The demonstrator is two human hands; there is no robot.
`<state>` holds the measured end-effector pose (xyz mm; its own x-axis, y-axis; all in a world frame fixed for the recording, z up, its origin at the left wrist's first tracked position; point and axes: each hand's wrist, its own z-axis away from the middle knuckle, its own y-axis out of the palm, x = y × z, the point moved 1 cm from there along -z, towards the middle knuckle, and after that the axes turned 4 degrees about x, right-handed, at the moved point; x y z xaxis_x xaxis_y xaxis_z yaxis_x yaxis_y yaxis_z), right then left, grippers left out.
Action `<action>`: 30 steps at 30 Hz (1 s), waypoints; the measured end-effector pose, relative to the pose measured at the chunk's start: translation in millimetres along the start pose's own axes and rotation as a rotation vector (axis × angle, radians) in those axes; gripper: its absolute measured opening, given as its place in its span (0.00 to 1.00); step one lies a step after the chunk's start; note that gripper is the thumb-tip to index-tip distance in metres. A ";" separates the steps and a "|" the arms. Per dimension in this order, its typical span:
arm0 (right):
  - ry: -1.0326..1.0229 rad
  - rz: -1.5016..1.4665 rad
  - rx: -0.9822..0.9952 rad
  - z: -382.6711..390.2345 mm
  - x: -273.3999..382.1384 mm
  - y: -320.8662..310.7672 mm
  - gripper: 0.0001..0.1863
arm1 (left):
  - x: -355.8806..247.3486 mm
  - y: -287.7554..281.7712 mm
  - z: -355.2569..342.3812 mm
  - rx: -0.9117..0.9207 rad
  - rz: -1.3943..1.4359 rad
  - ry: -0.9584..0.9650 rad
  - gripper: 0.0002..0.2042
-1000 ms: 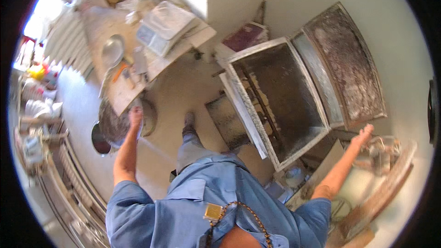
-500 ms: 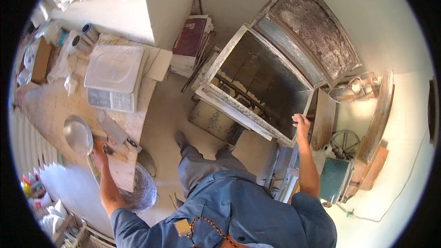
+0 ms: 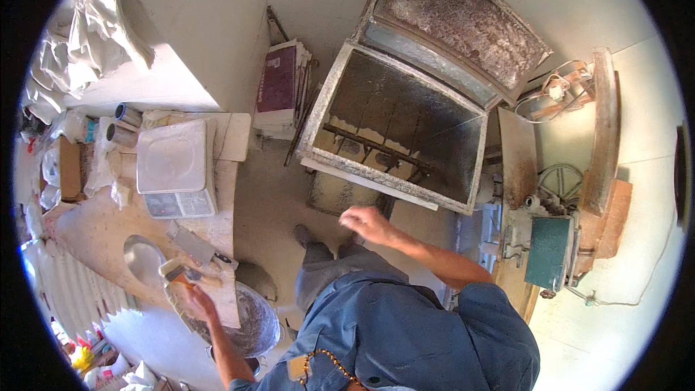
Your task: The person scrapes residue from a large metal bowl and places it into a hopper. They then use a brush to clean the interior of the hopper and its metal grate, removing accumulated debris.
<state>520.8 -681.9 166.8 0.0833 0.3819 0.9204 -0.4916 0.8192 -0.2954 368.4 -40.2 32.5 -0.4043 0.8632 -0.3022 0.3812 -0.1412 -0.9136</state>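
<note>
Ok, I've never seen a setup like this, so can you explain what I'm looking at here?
There's no robot, just a person's bare hands. A wide fisheye camera on their head looks down, so edges bend and their own blue shirt shows below.

The left hand is at an orange-handled tool by the table's edge; whether it grips it is hard to tell. The right hand, slightly blurred, is in front of the body, with nothing visibly held.

On the table are a white scale, a cleaver and a round metal pan. Ahead stands a big grimy box, its lid open.
</note>
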 end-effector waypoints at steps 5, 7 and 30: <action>-0.154 -0.050 0.084 -34.0 38.9 58.6 0.26 | -222.6 9.3 39.5 0.621 1.497 -0.692 0.05; -0.175 0.006 -0.008 -46.3 33.6 65.4 0.25 | -347.9 6.7 65.1 0.499 1.022 -0.176 0.06; 0.146 0.614 -0.161 -201.1 1.2 -165.9 0.28 | -393.0 126.3 -59.4 1.081 0.669 0.185 0.13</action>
<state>776.8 -731.3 165.5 -0.0490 0.8462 0.5306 -0.3519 0.4825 -0.8020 624.8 -368.6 52.0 -0.2425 0.5143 -0.8226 -0.4362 -0.8152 -0.3811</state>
